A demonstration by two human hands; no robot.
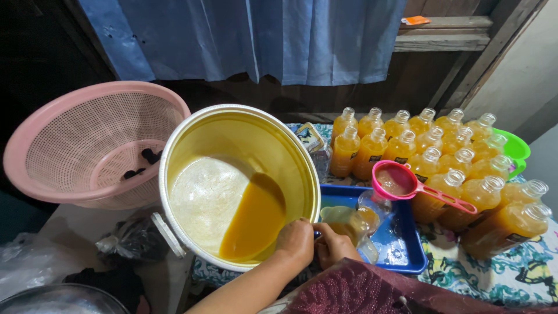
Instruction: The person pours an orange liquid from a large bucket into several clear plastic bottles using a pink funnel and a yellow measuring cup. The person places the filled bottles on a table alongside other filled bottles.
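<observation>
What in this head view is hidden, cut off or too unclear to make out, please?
- Left hand: fingers curl over the pot rim; what they grip is hidden.
- Right hand: fingers hidden behind the clear plastic jug.
- Dark bits in the pink basket: too small to identify.
- Grey bowl: cut off by the bottom edge.

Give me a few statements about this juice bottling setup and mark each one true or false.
1. The big pot is tilted, with orange liquid pooled to one side. True.
2. The pink strainer lies inside the pink basket. False: it rests on the filled bottles.
3. The tray is blue. True.
4. The left hand grips a spoon. False: it rests at the pot's rim.
5. The bottles wear caps. False: they look uncapped.
</observation>
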